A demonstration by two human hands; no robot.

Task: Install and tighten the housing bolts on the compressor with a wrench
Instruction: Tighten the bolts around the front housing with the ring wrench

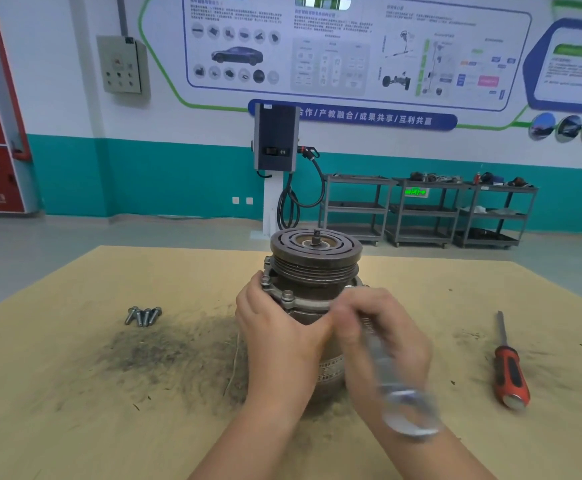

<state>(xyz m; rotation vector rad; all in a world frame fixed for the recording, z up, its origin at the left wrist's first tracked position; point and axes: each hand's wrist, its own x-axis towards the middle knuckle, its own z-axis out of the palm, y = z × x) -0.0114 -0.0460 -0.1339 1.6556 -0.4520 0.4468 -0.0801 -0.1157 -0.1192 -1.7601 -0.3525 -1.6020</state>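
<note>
Closest in, the right hand (pixel 383 337) is wrapped around a blurred wrench (pixel 391 372) at a bolt on the upright compressor (pixel 313 282) mid-table, left hand (pixel 275 327) clasping its side, so tightening looks underway; four spare bolts (pixel 143 315) need fitting next.

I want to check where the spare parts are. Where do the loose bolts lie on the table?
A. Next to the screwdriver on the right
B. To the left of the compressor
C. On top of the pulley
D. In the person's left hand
B: the loose bolts lie in a small cluster on the table, left of the compressor; the screwdriver is alone at the right.
</note>
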